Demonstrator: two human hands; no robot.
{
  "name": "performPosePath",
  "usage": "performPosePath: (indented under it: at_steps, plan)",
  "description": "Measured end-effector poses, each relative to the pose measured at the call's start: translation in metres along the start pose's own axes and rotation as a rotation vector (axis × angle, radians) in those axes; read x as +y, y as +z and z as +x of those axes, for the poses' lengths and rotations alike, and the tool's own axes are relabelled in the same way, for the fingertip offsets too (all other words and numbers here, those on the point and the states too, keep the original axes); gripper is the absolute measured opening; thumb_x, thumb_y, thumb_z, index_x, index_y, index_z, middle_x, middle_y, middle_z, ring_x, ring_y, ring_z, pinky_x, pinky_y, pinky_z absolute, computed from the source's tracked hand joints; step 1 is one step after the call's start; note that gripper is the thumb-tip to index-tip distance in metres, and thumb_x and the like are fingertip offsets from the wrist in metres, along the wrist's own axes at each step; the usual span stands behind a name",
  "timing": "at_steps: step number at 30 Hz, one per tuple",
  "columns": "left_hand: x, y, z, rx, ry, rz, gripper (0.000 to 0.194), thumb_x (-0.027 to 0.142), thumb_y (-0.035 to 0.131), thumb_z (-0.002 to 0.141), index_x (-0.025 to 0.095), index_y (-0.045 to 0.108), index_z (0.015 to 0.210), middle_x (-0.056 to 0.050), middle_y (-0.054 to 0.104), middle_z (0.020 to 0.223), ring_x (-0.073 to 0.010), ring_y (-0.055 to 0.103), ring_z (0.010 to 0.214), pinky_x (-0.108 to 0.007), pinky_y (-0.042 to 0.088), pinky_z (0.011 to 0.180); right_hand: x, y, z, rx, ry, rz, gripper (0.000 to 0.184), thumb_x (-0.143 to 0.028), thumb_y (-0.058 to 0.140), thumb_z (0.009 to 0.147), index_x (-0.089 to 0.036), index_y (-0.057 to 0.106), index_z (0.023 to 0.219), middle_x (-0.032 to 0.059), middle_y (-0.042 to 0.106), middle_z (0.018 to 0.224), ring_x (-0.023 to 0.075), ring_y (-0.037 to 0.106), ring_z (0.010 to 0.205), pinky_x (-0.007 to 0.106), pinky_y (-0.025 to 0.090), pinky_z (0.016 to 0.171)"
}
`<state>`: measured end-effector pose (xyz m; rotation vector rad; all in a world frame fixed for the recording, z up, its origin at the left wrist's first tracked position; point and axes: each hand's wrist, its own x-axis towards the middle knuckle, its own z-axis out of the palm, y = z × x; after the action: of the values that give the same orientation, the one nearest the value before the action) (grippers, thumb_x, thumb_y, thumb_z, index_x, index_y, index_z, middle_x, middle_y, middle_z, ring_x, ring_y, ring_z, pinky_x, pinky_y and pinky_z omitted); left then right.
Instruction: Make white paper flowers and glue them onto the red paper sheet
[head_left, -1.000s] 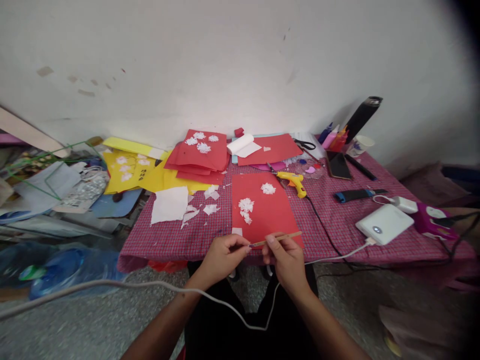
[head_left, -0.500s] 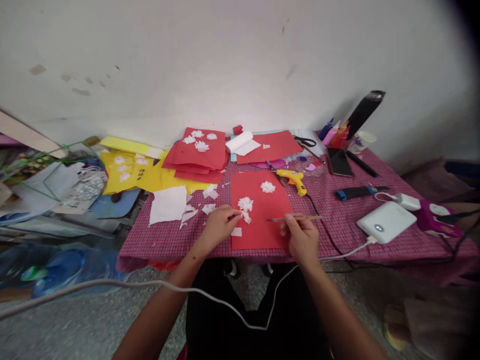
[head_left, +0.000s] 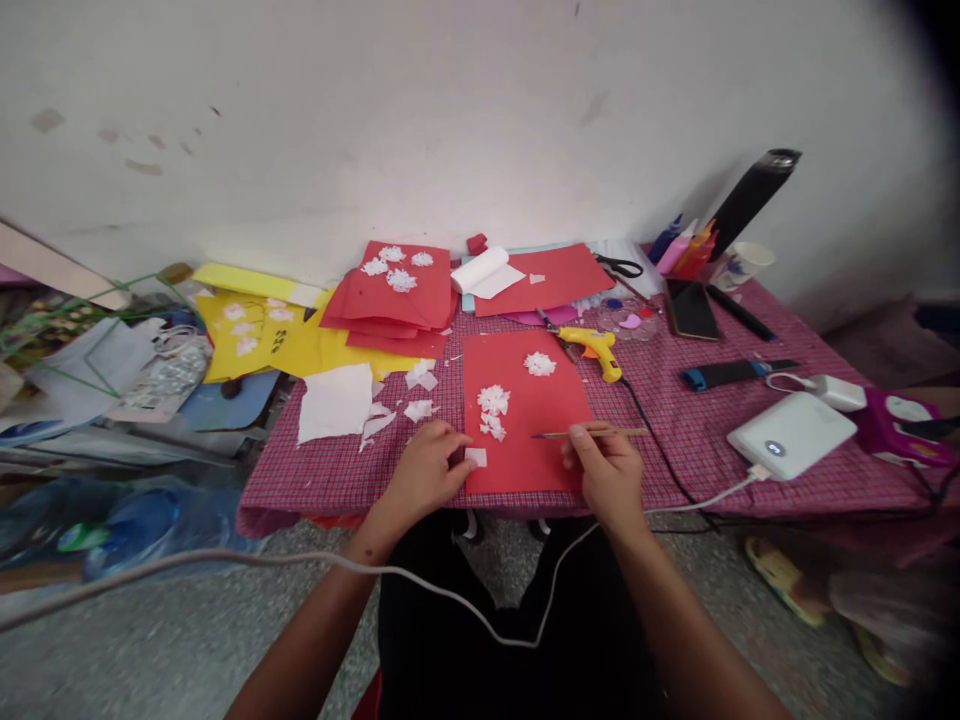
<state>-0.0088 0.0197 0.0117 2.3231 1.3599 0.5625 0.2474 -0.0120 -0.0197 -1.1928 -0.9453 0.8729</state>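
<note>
A red paper sheet point(head_left: 529, 450) lies before me, bearing fluffy white paper tufts point(head_left: 493, 400) at its left and another white paper tuft point(head_left: 539, 364) near its upper right. My left hand point(head_left: 429, 465) is at the sheet's left edge, thumb and index finger apart beside a small white paper square point(head_left: 475, 457). It holds nothing. In my right hand point(head_left: 609, 468), a thin paintbrush point(head_left: 559, 435) is pinched nearly level above the red sheet, dark tip to the left.
A yellow glue gun point(head_left: 592, 345) lies behind the sheet, its cord running right. Torn white paper point(head_left: 335, 402) is at left, stacked red paper point(head_left: 390, 310) behind it. A white power bank point(head_left: 791, 436), phone point(head_left: 691, 309) and black flask point(head_left: 754, 200) occupy the right. A white cable point(head_left: 442, 603) crosses my lap.
My left hand has moved away from the white tufts, down and left toward the small paper square, and its fingers have parted. My right hand still holds the brush. The view has shifted slightly.
</note>
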Motion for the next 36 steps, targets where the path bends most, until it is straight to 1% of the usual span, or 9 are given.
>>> performPosePath:
  at_steps: [3, 7, 9, 13, 18, 23, 28, 32, 36]
  plan:
    - [0.006, 0.0, -0.005, -0.032, 0.007, 0.059, 0.023, 0.031, 0.064, 0.086, 0.02, 0.069, 0.105, -0.007, 0.059, 0.1, -0.0231, 0.055, 0.096, -0.039, 0.045, 0.089, 0.0, 0.0, -0.001, 0.002, 0.003, -0.001, 0.018, -0.036, 0.068, 0.089, -0.019, 0.064, 0.084, -0.0013, 0.063, 0.065, 0.0123, 0.055, 0.051, 0.027, 0.045, 0.053]
    - [0.008, -0.001, -0.003, -0.064, 0.002, 0.044, 0.011, 0.029, 0.063, 0.085, 0.019, 0.066, 0.087, -0.005, 0.057, 0.089, -0.0215, 0.054, 0.089, -0.036, 0.045, 0.083, 0.0, 0.0, -0.002, 0.035, -0.008, 0.013, 0.017, -0.036, 0.068, 0.088, -0.02, 0.065, 0.087, -0.0013, 0.064, 0.065, 0.0129, 0.056, 0.051, 0.027, 0.045, 0.052]
    - [0.006, -0.001, -0.002, -0.065, 0.0, 0.026, 0.009, 0.028, 0.063, 0.085, 0.019, 0.065, 0.084, -0.004, 0.057, 0.087, -0.0211, 0.054, 0.088, -0.036, 0.045, 0.081, -0.002, 0.001, -0.004, 0.03, -0.021, -0.005, 0.017, -0.037, 0.067, 0.088, -0.02, 0.066, 0.088, -0.0006, 0.066, 0.067, 0.0131, 0.056, 0.051, 0.027, 0.045, 0.052]
    - [0.004, 0.0, -0.003, -0.061, 0.012, -0.001, 0.008, 0.024, 0.064, 0.083, 0.02, 0.065, 0.09, -0.005, 0.059, 0.091, -0.0217, 0.056, 0.09, -0.037, 0.046, 0.083, -0.005, 0.004, -0.007, -0.011, -0.017, -0.052, 0.019, -0.038, 0.066, 0.089, -0.019, 0.067, 0.089, 0.0007, 0.067, 0.068, 0.0133, 0.056, 0.052, 0.026, 0.045, 0.052]
    - [0.005, -0.003, -0.006, -0.056, 0.043, -0.035, 0.027, 0.018, 0.062, 0.083, 0.021, 0.063, 0.11, -0.006, 0.062, 0.106, -0.0229, 0.056, 0.101, -0.038, 0.046, 0.09, -0.005, 0.01, -0.008, -0.02, -0.01, -0.078, 0.019, -0.037, 0.066, 0.089, -0.019, 0.067, 0.09, 0.0005, 0.067, 0.069, 0.0131, 0.057, 0.053, 0.026, 0.046, 0.053]
    - [0.006, -0.002, -0.008, -0.092, 0.095, 0.028, 0.016, 0.023, 0.059, 0.089, 0.021, 0.069, 0.102, -0.007, 0.06, 0.103, -0.0213, 0.056, 0.096, -0.037, 0.047, 0.086, -0.007, 0.012, -0.008, -0.017, -0.015, -0.076, 0.017, -0.036, 0.065, 0.09, -0.019, 0.067, 0.09, 0.0002, 0.066, 0.069, 0.0128, 0.056, 0.054, 0.026, 0.046, 0.055]
    - [0.006, 0.002, -0.008, -0.093, 0.097, 0.088, 0.022, 0.026, 0.05, 0.096, 0.019, 0.071, 0.094, -0.007, 0.06, 0.099, -0.02, 0.056, 0.093, -0.035, 0.046, 0.085, -0.007, 0.011, -0.009, -0.012, -0.014, -0.076, 0.017, -0.036, 0.065, 0.09, -0.019, 0.067, 0.089, 0.0001, 0.066, 0.069, 0.0123, 0.056, 0.054, 0.026, 0.045, 0.055]
    - [0.005, 0.004, -0.006, -0.071, 0.08, 0.068, 0.024, 0.024, 0.049, 0.097, 0.017, 0.07, 0.089, -0.007, 0.061, 0.097, -0.0196, 0.056, 0.092, -0.034, 0.046, 0.085, -0.003, 0.01, -0.009, -0.007, -0.02, -0.051, 0.016, -0.035, 0.066, 0.09, -0.019, 0.067, 0.09, 0.0002, 0.067, 0.07, 0.0125, 0.056, 0.054, 0.026, 0.045, 0.054]
    - [0.006, 0.005, -0.006, 0.02, 0.035, -0.058, 0.021, 0.023, 0.05, 0.095, 0.017, 0.067, 0.083, -0.007, 0.061, 0.092, -0.0192, 0.056, 0.09, -0.033, 0.045, 0.085, -0.002, 0.009, -0.009, 0.008, -0.093, -0.034, 0.019, -0.036, 0.06, 0.094, -0.019, 0.067, 0.099, 0.0017, 0.069, 0.076, 0.0126, 0.057, 0.051, 0.027, 0.046, 0.052]
